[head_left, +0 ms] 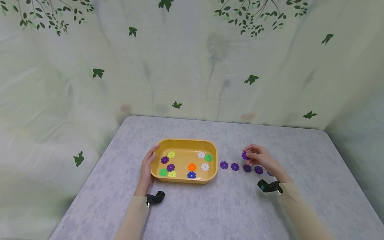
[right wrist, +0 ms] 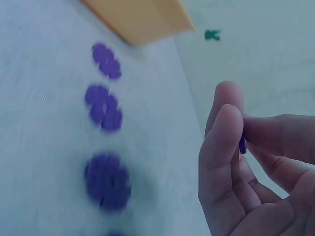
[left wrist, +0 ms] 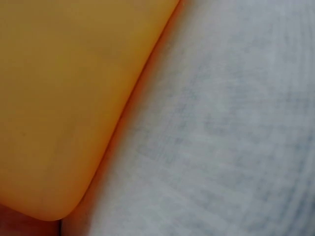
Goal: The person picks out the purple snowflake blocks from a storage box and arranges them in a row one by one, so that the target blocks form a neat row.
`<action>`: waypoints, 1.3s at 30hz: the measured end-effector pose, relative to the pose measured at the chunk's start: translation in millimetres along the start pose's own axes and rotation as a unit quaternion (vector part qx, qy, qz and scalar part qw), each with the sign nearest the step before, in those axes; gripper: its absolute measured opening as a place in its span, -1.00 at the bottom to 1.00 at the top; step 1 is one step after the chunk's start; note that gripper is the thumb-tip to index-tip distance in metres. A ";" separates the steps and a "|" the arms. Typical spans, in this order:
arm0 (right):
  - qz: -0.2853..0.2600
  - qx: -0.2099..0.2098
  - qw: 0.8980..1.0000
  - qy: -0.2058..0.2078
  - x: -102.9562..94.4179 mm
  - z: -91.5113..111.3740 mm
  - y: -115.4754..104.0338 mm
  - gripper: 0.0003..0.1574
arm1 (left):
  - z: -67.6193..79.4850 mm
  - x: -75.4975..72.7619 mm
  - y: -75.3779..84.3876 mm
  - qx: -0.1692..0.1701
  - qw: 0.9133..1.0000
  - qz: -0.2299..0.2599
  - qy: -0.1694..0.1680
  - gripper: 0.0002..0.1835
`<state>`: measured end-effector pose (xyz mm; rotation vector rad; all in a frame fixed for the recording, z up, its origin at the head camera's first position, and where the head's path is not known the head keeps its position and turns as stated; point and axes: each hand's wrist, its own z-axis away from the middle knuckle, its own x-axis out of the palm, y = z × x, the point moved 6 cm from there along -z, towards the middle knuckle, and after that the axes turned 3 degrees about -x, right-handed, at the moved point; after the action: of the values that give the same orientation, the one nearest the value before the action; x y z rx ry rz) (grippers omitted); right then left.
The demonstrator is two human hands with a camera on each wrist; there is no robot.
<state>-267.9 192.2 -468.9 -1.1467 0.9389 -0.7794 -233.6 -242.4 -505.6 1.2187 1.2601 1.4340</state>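
Note:
A yellow tray (head_left: 184,180) stands on the table, with several notched, flower-shaped plastic discs inside. My left hand (head_left: 147,168) holds the tray's left side, fingertips at its rim; the thumb is mostly hidden. Between thumb and fingers, my right hand (head_left: 259,156) pinches a purple notched disc (head_left: 244,155), raised above the table. In the right wrist view only a sliver of this purple disc (right wrist: 242,145) shows between the fingertips. Below that hand runs a row of several purple discs (head_left: 235,167), the rightmost partly hidden by the wrist.
Inside the tray lie white (head_left: 205,167), green (head_left: 208,158), yellow (head_left: 171,154), orange (head_left: 192,167), blue (head_left: 191,175) and purple discs (head_left: 170,167). The grey table (head_left: 192,213) meets a leaf-printed curtain (head_left: 192,66) at its back edge.

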 end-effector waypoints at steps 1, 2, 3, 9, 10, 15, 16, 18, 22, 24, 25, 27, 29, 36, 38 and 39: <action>0.000 0.000 1.000 0.006 -6.6 5.6 4.2 -0.63 | 0.1 0.0 -0.3 -0.001 1.000 0.000 0.002 -0.58; -0.002 0.002 1.000 0.011 -12.9 11.2 8.5 -0.61 | 0.2 0.3 -0.5 -0.001 1.000 -0.001 0.001 -0.57; -0.004 0.004 1.000 0.017 -19.1 17.0 12.7 -0.60 | 0.2 0.3 -0.5 -0.001 1.000 -0.002 0.003 -0.57; 0.007 0.021 0.997 0.074 -54.3 50.9 36.6 -0.53 | 1.0 0.8 0.8 0.002 1.000 0.000 0.003 -0.58; 0.014 0.024 0.996 0.085 -59.8 55.8 39.8 -0.53 | 1.2 0.7 0.9 0.002 1.000 0.000 0.002 -0.58; 0.040 0.035 0.992 0.114 -77.3 75.7 50.2 -0.54 | 1.7 0.0 1.0 0.003 1.000 0.001 0.001 -0.58; 0.044 0.039 0.991 0.119 -79.0 78.9 52.2 -0.54 | 1.7 0.0 0.9 0.002 1.000 0.000 0.000 -0.58; 0.053 0.046 0.990 0.122 -81.3 84.1 56.7 -0.55 | 1.7 0.1 0.9 0.003 1.000 -0.001 -0.001 -0.57; 0.082 0.070 0.985 0.136 -83.7 90.5 67.3 -0.58 | 1.4 0.6 0.1 0.002 1.000 -0.001 -0.003 -0.57; 0.103 0.082 0.980 0.146 -84.6 92.4 70.0 -0.60 | 1.5 1.5 0.2 0.002 1.000 0.004 -0.005 -0.57; 0.117 0.085 0.978 0.150 -84.5 93.2 70.3 -0.61 | 1.6 1.5 0.1 0.001 1.000 0.006 -0.006 -0.57; 0.139 0.092 0.973 0.159 -85.1 94.0 69.5 -0.62 | 2.2 2.0 0.3 0.002 1.000 0.009 -0.007 -0.57; 0.150 0.092 0.970 0.166 -86.1 93.8 67.0 -0.62 | 2.4 2.4 0.9 0.003 1.000 0.010 -0.007 -0.57; 0.121 0.060 0.978 0.158 -72.5 76.2 45.4 -0.52 | 1.5 0.9 0.3 0.007 1.000 0.006 -0.003 -0.58; 0.100 0.046 0.984 0.141 -61.7 66.3 34.6 -0.50 | 1.0 0.5 -0.4 0.006 1.000 0.005 -0.002 -0.57; 0.087 0.039 0.987 0.132 -55.5 60.6 29.2 -0.49 | 0.7 0.4 -0.8 0.006 1.000 0.004 -0.002 -0.57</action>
<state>-234.6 272.3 -477.6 -0.8923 1.2011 -0.8314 -233.0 -241.8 -506.3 1.2354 1.2649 1.4313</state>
